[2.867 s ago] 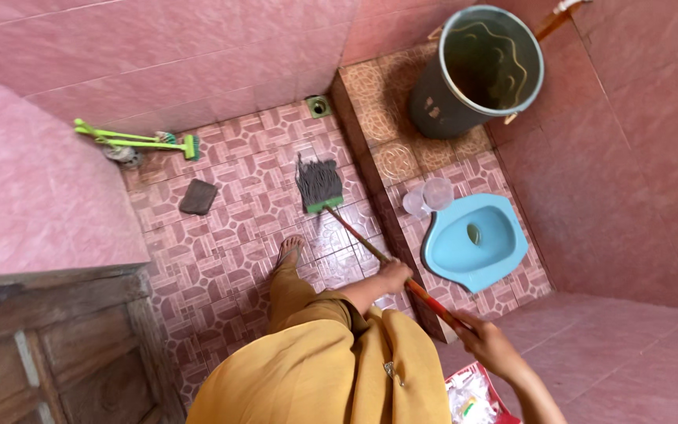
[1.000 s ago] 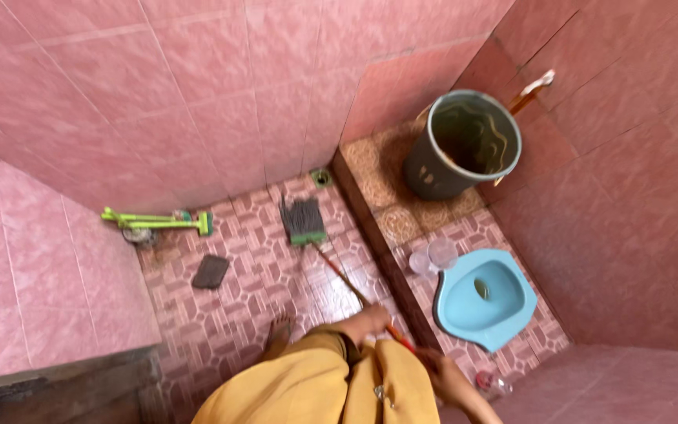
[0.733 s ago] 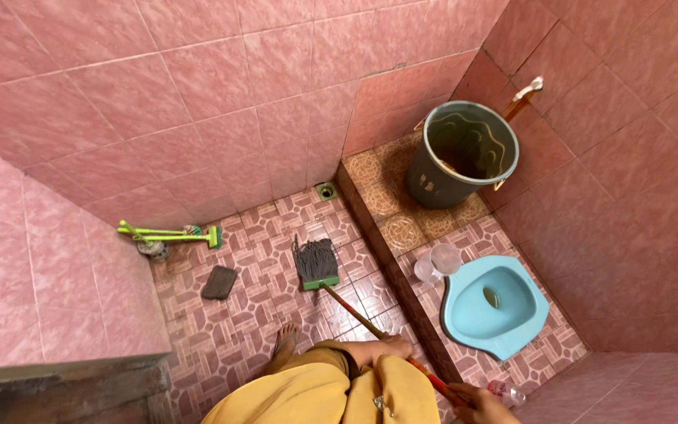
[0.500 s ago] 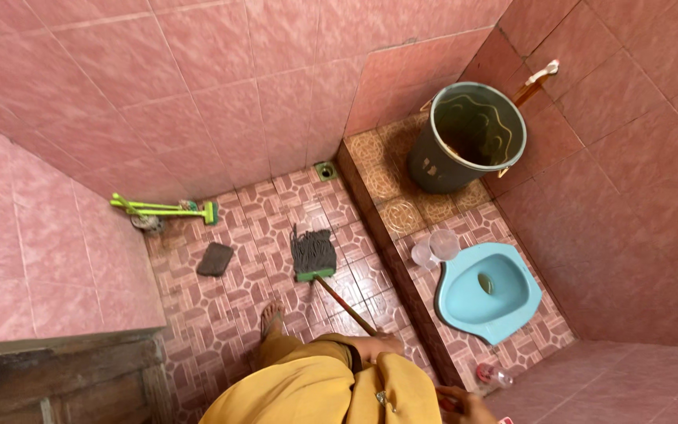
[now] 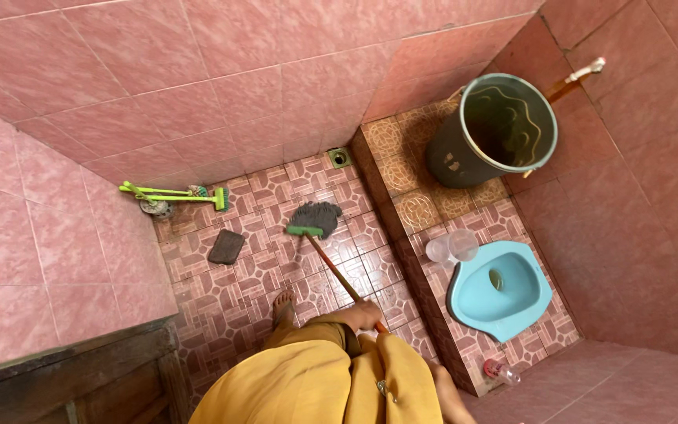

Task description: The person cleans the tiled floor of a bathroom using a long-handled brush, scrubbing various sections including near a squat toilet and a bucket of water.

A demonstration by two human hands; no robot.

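My left hand [image 5: 362, 315] is closed around the reddish wooden handle of a mop [image 5: 334, 270], just above my yellow garment. The handle slants away to a green bar and a bunched grey string head [image 5: 317, 213] lying on the patterned pink floor tiles. The handle's near end disappears under the yellow cloth. Only my right forearm [image 5: 442, 395] shows at the bottom edge; the hand itself is out of the picture. My bare foot [image 5: 282, 301] stands on the tiles left of the handle.
On a raised step at the right sit a blue squat toilet [image 5: 501, 291], two clear plastic cups [image 5: 452, 246] and a dark bucket of water [image 5: 499, 130] under a tap [image 5: 587, 71]. Green brushes [image 5: 174, 195] and a dark scrub pad [image 5: 226, 246] lie left. A floor drain [image 5: 340, 157] is by the wall.
The mop head has slid farther from me toward the back wall, its strings now bunched up. My right hand has dropped out of view. The view has shifted slightly.
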